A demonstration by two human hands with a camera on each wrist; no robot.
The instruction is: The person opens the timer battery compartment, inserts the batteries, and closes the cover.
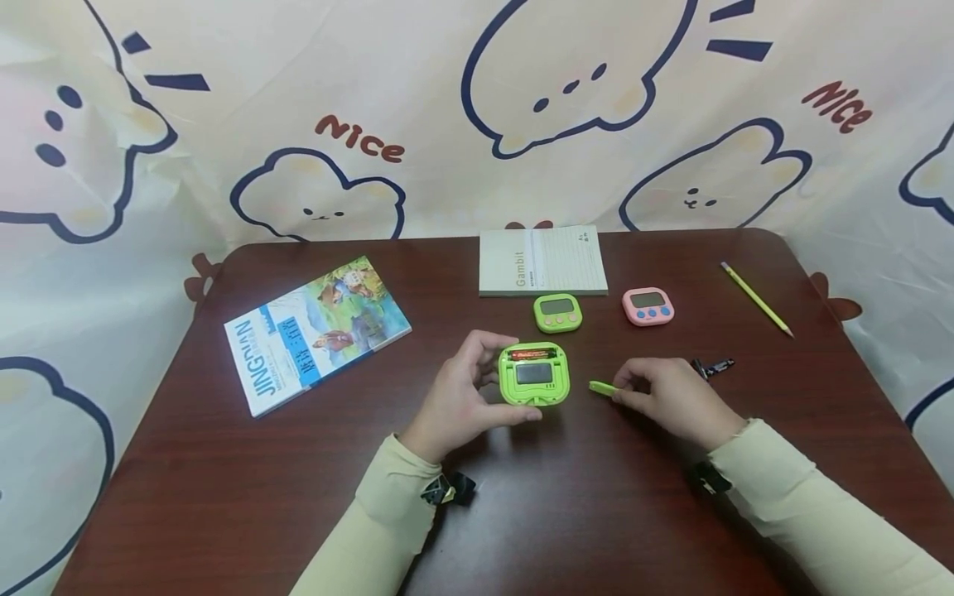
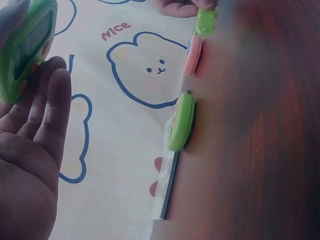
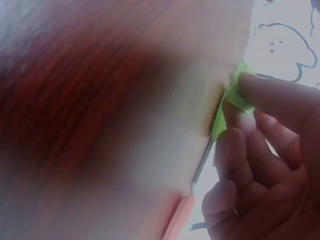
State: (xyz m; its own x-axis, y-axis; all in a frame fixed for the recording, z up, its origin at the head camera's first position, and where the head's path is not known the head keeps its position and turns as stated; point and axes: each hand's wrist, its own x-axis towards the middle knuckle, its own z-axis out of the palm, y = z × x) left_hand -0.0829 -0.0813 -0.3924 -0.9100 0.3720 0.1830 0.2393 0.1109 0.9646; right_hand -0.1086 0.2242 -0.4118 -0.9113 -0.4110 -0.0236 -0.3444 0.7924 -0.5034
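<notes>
Over the dark table [image 1: 298,497], the left hand [image 1: 464,396] gripped a green timer [image 1: 533,375], its battery [image 1: 532,354] seated but uncovered, while the right hand [image 1: 676,399] pinched what seemed its detached green cover [image 1: 600,387].

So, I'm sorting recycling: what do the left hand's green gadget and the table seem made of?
Green gadget: probably plastic, smooth and slightly shiny, from its rounded, moulded edges. Table: wood or wood-look laminate, satin, with reddish grain and soft reflections.

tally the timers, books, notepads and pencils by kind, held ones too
Timers: 3 (held green timer in the left hand, loose green timer, pink timer)
Book: 1
Notepad: 1
Pencil: 1
Total: 6
</notes>
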